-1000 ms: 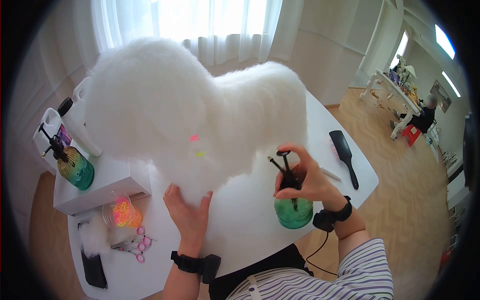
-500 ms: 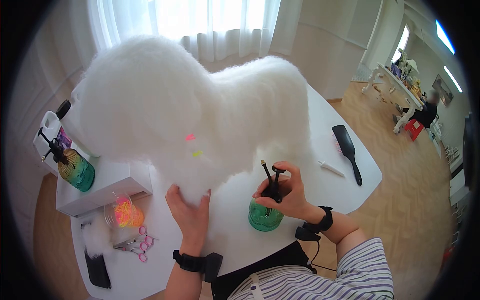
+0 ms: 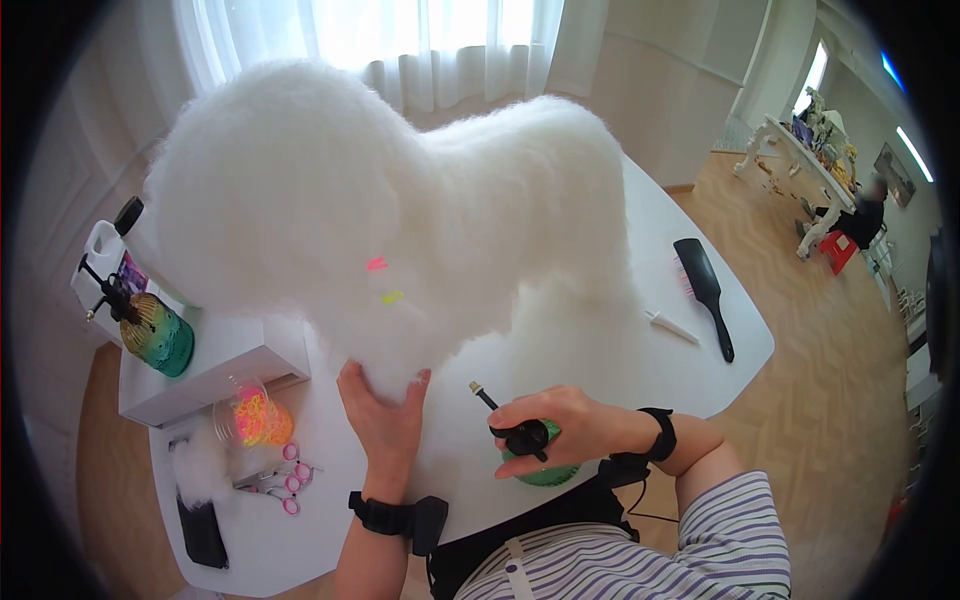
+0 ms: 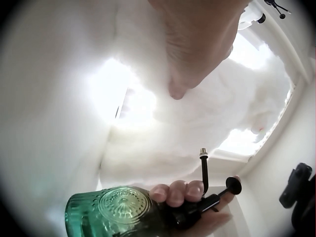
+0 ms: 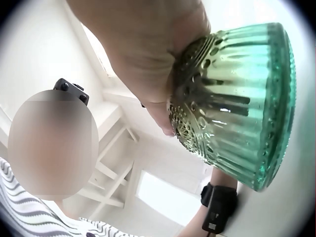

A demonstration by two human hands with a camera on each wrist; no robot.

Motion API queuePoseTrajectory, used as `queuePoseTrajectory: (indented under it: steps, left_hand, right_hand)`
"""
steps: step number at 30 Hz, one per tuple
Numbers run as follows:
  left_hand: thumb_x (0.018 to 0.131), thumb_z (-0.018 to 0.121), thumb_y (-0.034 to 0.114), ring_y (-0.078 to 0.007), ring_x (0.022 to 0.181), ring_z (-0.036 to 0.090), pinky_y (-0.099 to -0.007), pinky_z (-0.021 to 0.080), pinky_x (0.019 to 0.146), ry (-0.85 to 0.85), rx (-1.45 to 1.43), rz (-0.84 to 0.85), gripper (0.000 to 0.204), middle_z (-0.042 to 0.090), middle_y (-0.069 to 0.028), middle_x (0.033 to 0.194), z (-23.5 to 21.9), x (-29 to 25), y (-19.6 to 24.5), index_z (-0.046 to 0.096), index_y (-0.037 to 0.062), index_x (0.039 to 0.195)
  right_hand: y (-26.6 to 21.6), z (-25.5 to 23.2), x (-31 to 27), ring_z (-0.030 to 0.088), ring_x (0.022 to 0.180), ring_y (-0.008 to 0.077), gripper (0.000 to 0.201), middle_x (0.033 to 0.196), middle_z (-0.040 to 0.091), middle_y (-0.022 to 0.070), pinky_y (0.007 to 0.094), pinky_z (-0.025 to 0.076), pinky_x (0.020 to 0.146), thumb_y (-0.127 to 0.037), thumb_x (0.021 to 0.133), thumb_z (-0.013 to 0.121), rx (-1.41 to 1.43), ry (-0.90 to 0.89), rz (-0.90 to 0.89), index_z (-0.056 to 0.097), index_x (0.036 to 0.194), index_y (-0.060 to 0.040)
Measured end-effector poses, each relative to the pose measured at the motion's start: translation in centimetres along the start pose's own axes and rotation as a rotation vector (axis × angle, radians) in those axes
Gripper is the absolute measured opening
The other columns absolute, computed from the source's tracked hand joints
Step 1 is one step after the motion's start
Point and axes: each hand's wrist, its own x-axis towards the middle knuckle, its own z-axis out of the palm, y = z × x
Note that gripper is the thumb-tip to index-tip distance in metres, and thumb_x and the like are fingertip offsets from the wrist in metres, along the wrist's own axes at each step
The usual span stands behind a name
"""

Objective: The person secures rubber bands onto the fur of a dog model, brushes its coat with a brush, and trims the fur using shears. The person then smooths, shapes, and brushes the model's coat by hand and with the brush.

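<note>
A large fluffy white dog model (image 3: 520,210) stands on the white table (image 3: 460,450), with a pink clip (image 3: 377,264) and a yellow-green clip (image 3: 392,297) in its fur. My left hand (image 3: 390,420) holds the lower end of a front leg (image 3: 385,375), thumb on one side and fingers on the other. In my right hand (image 3: 585,420) is a green glass spray bottle (image 4: 123,210), gripped around its neck below the black pump (image 3: 525,438). Its thin nozzle (image 4: 204,168) points toward the fur. The bottle's ribbed base (image 5: 271,108) shows in the right wrist view.
At left, a second spray bottle (image 3: 160,340) stands on a white box (image 3: 215,385). Before it are a cup of colourful bands (image 3: 260,415), pink-handled scissors (image 3: 290,480), a fur tuft (image 3: 202,465) and a black case (image 3: 203,535). A black brush (image 3: 708,300) and white tube (image 3: 672,327) lie right.
My right hand has brought the spray bottle left and closer to my body, tilting it so the nozzle swings toward the left. The left hand keeps its hold on the leg.
</note>
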Motion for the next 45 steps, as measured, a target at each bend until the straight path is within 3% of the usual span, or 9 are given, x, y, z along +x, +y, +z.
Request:
queuePoseTrajectory:
  steps: [4,6,9,11,14,21,29,36,45]
  left_hand:
    - [0.067,0.079,0.017,-0.0351,0.094,0.051,-0.0389,0.043,0.083,-0.037,-0.018,-0.013,0.065,0.049,-0.0219,0.102,-0.2,0.2,0.1,0.041,-0.0103,0.112]
    - [0.067,0.079,0.018,-0.0359,0.093,0.053,-0.0393,0.044,0.082,-0.039,-0.018,-0.017,0.063,0.051,-0.0230,0.100,-0.3,0.3,-0.2,0.043,-0.0109,0.110]
    - [0.066,0.078,0.015,-0.0383,0.091,0.056,-0.0405,0.045,0.080,-0.063,-0.033,-0.048,0.060,0.054,-0.0244,0.099,-0.2,0.5,-1.1,0.045,-0.0117,0.109]
    - [0.071,0.075,0.009,-0.0289,0.076,0.062,-0.0337,0.049,0.068,0.030,0.024,0.107,0.036,0.062,-0.0177,0.085,0.2,0.5,-1.5,0.051,-0.0051,0.094]
    - [0.071,0.074,0.007,-0.0280,0.076,0.062,-0.0335,0.049,0.068,0.083,0.060,0.125,0.035,0.062,-0.0173,0.085,0.5,0.3,-1.5,0.051,-0.0050,0.094]
    - [0.071,0.074,0.005,-0.0254,0.075,0.061,-0.0318,0.048,0.069,0.157,0.010,0.129,0.034,0.062,-0.0160,0.085,0.9,0.0,-0.5,0.052,-0.0051,0.095]
    - [0.068,0.078,0.008,-0.0193,0.073,0.059,-0.0296,0.048,0.068,0.203,-0.063,-0.022,0.040,0.061,-0.0135,0.082,1.3,-0.6,0.3,0.050,-0.0037,0.095]
    - [0.066,0.080,0.011,-0.0183,0.070,0.054,-0.0293,0.046,0.065,0.254,0.007,0.002,0.042,0.057,-0.0110,0.078,2.2,-0.2,0.5,0.047,-0.0016,0.089]
    - [0.064,0.082,0.014,-0.0183,0.073,0.051,-0.0299,0.046,0.067,0.082,-0.011,-0.080,0.050,0.052,-0.0096,0.082,4.3,0.0,2.4,0.044,-0.0002,0.093]
  right_hand:
    - [1.2,-0.4,0.9,0.062,0.070,0.0141,0.062,0.081,0.064,0.0048,0.0283,0.051,0.067,-0.011,0.069,0.081,0.173,0.094,-0.118,0.046,0.121,-0.0099]
    - [0.8,-1.5,1.3,0.062,0.070,0.0140,0.067,0.076,0.064,0.0042,0.0262,0.050,0.065,-0.009,0.069,0.080,0.231,0.036,0.055,0.040,0.124,-0.0102]
    - [1.9,-1.7,1.2,0.062,0.070,0.0141,0.067,0.072,0.064,0.0040,0.0250,0.049,0.065,-0.006,0.070,0.079,0.244,-0.040,-0.006,0.038,0.123,-0.0101]
    - [2.9,-1.8,0.7,0.063,0.071,0.0154,0.067,0.074,0.064,0.0058,0.0266,0.049,0.067,-0.004,0.070,0.078,0.271,-0.053,-0.025,0.036,0.122,-0.0101]
    - [3.1,-2.2,0.3,0.064,0.076,0.0183,0.069,0.079,0.064,0.0091,0.0296,0.051,0.070,0.001,0.073,0.075,0.336,0.098,0.039,0.031,0.125,-0.0105]
    - [3.2,-2.2,-0.5,0.064,0.077,0.0185,0.072,0.081,0.063,0.0090,0.0303,0.052,0.072,0.004,0.073,0.073,0.441,0.073,-0.011,0.030,0.128,-0.0114]
    - [2.5,-1.7,-0.7,0.064,0.078,0.0177,0.068,0.082,0.063,0.0077,0.0302,0.051,0.074,0.003,0.072,0.074,0.415,0.027,0.002,0.034,0.126,-0.0108]
    - [2.4,-1.7,-0.9,0.064,0.077,0.0172,0.068,0.081,0.063,0.0072,0.0303,0.051,0.074,0.003,0.072,0.074,0.396,0.017,0.006,0.034,0.126,-0.0108]
    - [2.9,-2.2,-1.1,0.064,0.077,0.0177,0.070,0.080,0.063,0.0086,0.0292,0.051,0.072,0.004,0.071,0.075,0.391,0.071,-0.040,0.034,0.125,-0.0104]
